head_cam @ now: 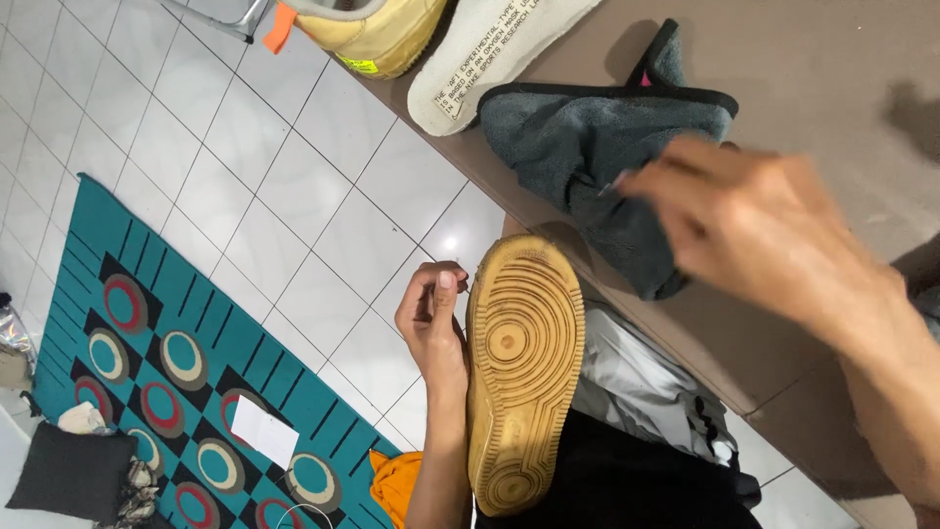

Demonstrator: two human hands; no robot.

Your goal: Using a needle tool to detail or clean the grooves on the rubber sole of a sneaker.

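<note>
My left hand grips the side of a tan shoe, which is held sole-up so its ridged gum outsole faces me. My right hand is blurred above the brown table, its fingertips touching a dark grey cloth that lies crumpled on the table edge. Whether the fingers pinch the cloth or only touch it is unclear.
A second tan shoe and a white insole lie at the table's far end. Below are white floor tiles, a teal patterned rug with a white paper, a dark cushion and an orange cloth.
</note>
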